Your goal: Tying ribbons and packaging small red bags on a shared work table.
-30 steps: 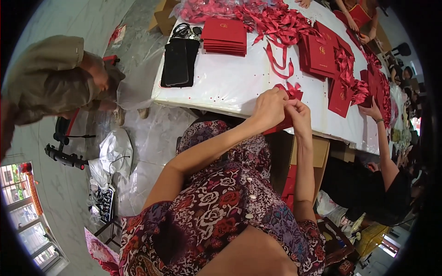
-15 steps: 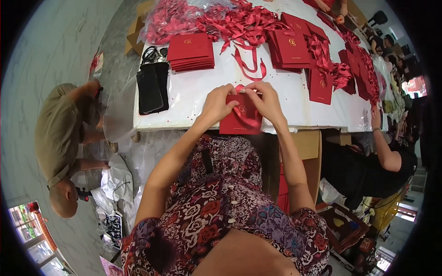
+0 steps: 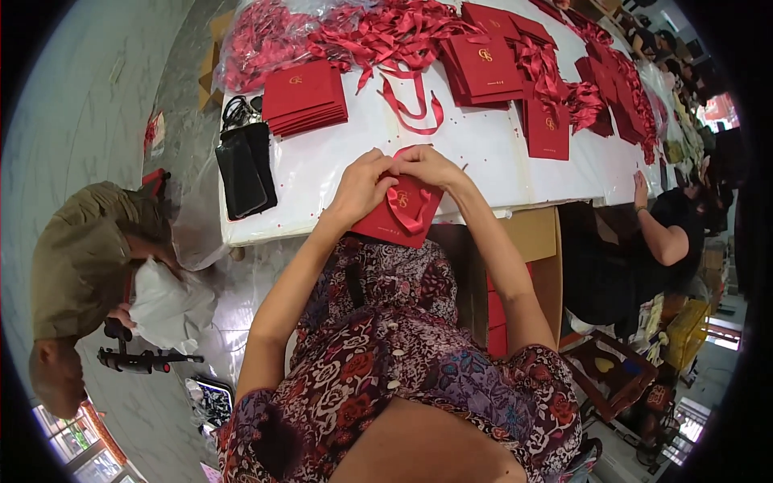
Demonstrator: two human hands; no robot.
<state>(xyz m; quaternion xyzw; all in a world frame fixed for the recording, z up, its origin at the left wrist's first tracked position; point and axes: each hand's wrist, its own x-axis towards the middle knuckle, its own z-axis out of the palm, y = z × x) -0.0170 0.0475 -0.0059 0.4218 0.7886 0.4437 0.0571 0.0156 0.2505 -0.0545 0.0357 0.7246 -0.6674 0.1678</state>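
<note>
Fingers of both hands meet at the top edge of a red envelope, pinching the red ribbon looped on its front; the left hand grips from the left, the right hand from the right, fingertips close together and clamped on ribbon and envelope rim. The envelope sits at the near edge of the white bench, its lower part hanging over the edge above the person's lap, with a small gold emblem on its face.

On the bench to the left lies a neat stack of red envelopes, each with a gold mark near the top. Just left of it rest two dark phones side by side. At the far side a clear bag of red ribbons touches a loose heap of ribbons. A single curled ribbon lies alone between the heap and the hands. To the right are more flat red folders and one separate red card, with ribbons spilling among them.

A brown cardboard box stands under the bench edge. Another person's forearm reaches in at the right; a person in an olive shirt bends at the left. The gold marks are too small to read, and the far right of the bench bends off into the rim.
</note>
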